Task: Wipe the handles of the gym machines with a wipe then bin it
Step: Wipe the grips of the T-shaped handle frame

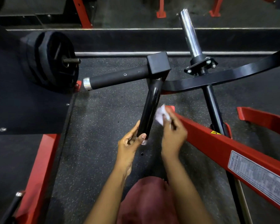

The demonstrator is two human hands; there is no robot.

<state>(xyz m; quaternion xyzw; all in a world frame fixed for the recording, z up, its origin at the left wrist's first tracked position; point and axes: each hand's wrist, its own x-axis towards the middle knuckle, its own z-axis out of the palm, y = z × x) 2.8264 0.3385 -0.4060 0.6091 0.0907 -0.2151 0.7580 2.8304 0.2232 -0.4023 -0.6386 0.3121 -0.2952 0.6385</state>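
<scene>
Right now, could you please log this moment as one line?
left hand grips end of handle | right hand holds wipe beside handle

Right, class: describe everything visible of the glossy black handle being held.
The glossy black handle is a round, metal-looking tube slanting down from a square black block. The left hand grips its lower end by a silver cap. The right hand holds a white wipe by its right side; contact unclear.

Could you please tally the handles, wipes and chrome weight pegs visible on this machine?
Handles: 2 (sideways handle, near handle)
Wipe: 1
Chrome weight peg: 1
Total: 4
</scene>
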